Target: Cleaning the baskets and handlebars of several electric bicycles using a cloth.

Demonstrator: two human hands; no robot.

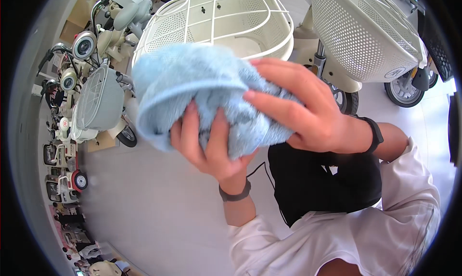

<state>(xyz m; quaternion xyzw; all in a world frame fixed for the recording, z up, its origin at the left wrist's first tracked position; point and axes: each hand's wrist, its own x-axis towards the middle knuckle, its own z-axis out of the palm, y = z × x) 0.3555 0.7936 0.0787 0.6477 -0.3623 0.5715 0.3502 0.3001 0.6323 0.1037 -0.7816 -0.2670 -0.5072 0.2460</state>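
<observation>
A light blue fluffy cleaning cloth [192, 66] with a smooth hemmed edge is bunched up between my two hands, raised in front of a cream basket [269, 33]. My left hand [211, 151] grips it from below, its fingers pressed into the folds. From the right, my right hand [308, 107] holds the other side, with fingers laid over the top and the thumb partly hidden. The cloth covers part of the basket's near rim; whether it touches the basket, I cannot tell. The basket has perforated walls and a white wire lid.
Another cream perforated basket [365, 40] is mounted on a scooter at the right, above a front wheel [404, 93]. Several scooters with round headlights [84, 46] and a grey basket [96, 100] line the left. Pale floor [159, 204] lies below; people appear far lower left.
</observation>
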